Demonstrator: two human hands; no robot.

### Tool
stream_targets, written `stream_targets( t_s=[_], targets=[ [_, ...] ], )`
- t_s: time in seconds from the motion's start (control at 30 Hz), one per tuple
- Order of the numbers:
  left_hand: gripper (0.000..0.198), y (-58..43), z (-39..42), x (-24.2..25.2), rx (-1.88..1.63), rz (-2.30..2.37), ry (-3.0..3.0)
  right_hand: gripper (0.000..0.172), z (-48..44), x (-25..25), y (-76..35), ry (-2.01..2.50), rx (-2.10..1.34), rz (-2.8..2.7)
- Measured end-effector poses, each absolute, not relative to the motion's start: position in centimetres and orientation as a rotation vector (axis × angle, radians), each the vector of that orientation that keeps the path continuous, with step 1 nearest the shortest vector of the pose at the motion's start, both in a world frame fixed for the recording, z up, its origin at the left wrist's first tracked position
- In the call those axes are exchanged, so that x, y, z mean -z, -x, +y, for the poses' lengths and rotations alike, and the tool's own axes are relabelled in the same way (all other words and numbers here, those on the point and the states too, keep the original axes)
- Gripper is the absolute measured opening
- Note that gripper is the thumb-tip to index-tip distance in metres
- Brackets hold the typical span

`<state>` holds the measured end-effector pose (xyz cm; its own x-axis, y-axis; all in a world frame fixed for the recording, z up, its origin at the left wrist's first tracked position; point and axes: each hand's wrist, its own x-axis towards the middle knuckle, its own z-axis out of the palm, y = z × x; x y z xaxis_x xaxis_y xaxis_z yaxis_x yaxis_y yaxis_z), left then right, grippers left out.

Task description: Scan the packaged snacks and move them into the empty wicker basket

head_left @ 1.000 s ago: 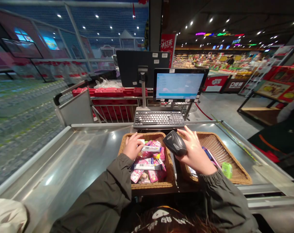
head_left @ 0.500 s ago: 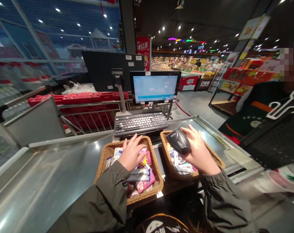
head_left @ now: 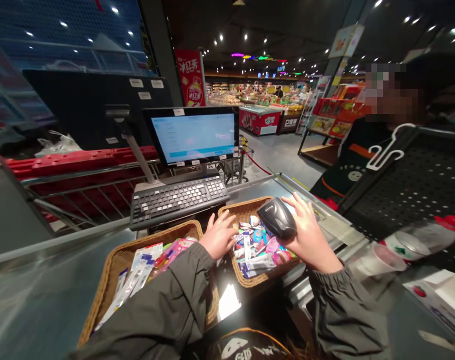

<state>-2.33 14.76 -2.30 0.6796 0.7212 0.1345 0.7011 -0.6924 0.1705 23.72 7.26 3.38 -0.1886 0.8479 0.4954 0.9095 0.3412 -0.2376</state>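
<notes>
A black handheld scanner (head_left: 277, 218) is gripped in my right hand (head_left: 309, 234), above the right wicker basket (head_left: 246, 284). Small colourful packets (head_left: 259, 245) fill that basket. My left hand (head_left: 218, 236) is open, palm down with fingers spread, over the gap between the baskets, its fingertips at the right basket's left edge. It holds nothing. To the left, the other wicker basket (head_left: 99, 300) contains more packaged items (head_left: 137, 267), partly hidden under my left sleeve.
Behind the baskets are a keyboard (head_left: 180, 197) and a lit monitor (head_left: 195, 135). A person (head_left: 347, 160) is at the right behind a dark perforated panel (head_left: 430, 175) with a white hanger. Cups (head_left: 383, 257), a bottle and a white box (head_left: 441, 300) lie at the right.
The view has turned right. My left hand has moved from over the left basket to the right basket's edge. The scanner is still in my right hand.
</notes>
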Motion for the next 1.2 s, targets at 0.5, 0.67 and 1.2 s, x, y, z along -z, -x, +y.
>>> stream_targets(
  t_s=[0.5, 0.67, 1.2],
  targets=[
    [0.024, -7.6, 23.5, 12.8, 0.32, 1.056, -2.802, 0.049, 10.5, -2.4, -28.7, 1.555, 0.003, -2.059],
    [0.028, -8.2, 25.3, 15.3, 0.333, 0.971, -2.76, 0.051, 11.9, -1.8, -29.9, 1.533, -0.041, -2.062],
    [0.038, -8.9, 26.9, 16.3, 0.131, 0.888, -2.793, 0.055, 13.9, -1.1, -31.2, 1.529, -0.106, -2.063]
  ],
)
